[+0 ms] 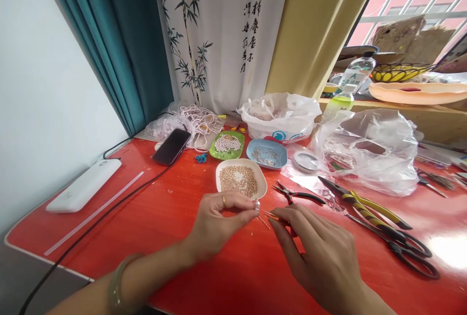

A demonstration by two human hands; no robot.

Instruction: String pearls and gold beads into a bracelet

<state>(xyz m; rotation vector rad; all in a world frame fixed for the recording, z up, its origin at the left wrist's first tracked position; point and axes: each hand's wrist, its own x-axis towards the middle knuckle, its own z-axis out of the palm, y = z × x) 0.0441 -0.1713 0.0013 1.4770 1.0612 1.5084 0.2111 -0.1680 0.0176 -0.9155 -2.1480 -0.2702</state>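
Observation:
My left hand (221, 220) pinches a small pearly bead piece (257, 205) between thumb and forefinger, just in front of a cream dish (264, 186) of gold beads. To its right, my right hand (317, 252) is closed on a thin pointed tool (275, 217), whose tip points at the bead piece. Most of that tool is hidden by the fingers. Red-handled pliers (304, 196) lie just behind my right hand. A green dish (212, 152) holds pale beads, and a blue dish (280, 160) holds small metal parts.
A phone (171, 147), a white power bank (83, 186) and a black cable (126, 200) are at the left. Yellow-black pliers (368, 208) and black scissors (397, 247) lie at the right. Plastic bags (386, 154) and a clear tape roll (305, 161) stand farther back.

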